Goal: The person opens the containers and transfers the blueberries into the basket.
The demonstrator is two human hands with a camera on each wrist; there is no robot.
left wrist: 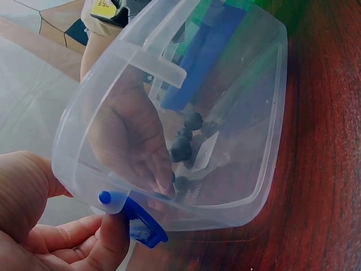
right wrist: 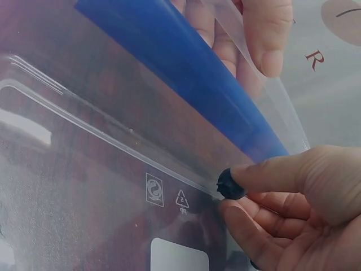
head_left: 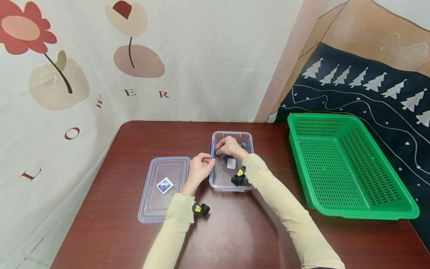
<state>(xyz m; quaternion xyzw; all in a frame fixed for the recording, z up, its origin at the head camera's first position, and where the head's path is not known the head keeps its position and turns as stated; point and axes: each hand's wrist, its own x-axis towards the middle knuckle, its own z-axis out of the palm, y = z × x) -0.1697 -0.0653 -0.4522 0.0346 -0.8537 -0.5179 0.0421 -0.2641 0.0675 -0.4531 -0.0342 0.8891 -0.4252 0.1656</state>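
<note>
A clear plastic box [head_left: 226, 188] with blue latches stands in the middle of the table, its top uncovered. My left hand [head_left: 201, 168] grips its left rim, thumb over the edge and fingers outside, beside a blue latch [left wrist: 148, 228]. Reaching down inside, my right hand [head_left: 231, 146] pinches a dark blueberry [right wrist: 230, 185] between thumb and fingertips, close to the box's floor and left wall. Several more blueberries [left wrist: 181, 149] lie on the floor of the box, near a white label [head_left: 231, 163].
To the left, a clear lid [head_left: 181, 170] with a blue-and-white sticker lies flat on the brown table [head_left: 231, 231]. A large green basket [head_left: 362, 213] stands at the right, with one small dark round thing [head_left: 300, 141] in its far left corner. Printed cloth hangs behind.
</note>
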